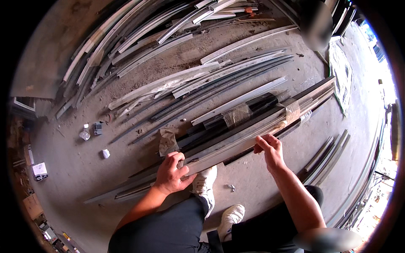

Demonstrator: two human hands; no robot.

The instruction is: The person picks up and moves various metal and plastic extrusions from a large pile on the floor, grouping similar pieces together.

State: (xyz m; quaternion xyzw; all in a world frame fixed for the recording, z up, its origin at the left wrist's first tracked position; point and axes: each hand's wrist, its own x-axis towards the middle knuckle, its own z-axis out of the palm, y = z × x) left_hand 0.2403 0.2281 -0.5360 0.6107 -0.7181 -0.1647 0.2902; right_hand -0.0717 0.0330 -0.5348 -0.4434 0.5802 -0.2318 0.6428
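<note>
A bundle of long, light-coloured metal profiles (228, 152) slants across in front of me, rising to the right, with a band of brown tape (292, 111) round its far part. My left hand (170, 172) is closed on the near left end of this bundle, fingers over the top and thumb below. My right hand (271, 151) is at the bundle's near side, its thumb and fingers pinched together; whether something thin is between them is too small to make out. Directly behind lie black profiles (263, 102) wrapped in clear brownish tape.
Loose strips (230, 78) lie across the dusty floor beyond, and a larger heap of profiles (139, 33) is at the far left. Short profiles (327, 158) lie to the right. My white shoes (205, 185) stand close below the bundle. A small box (40, 171) sits far left.
</note>
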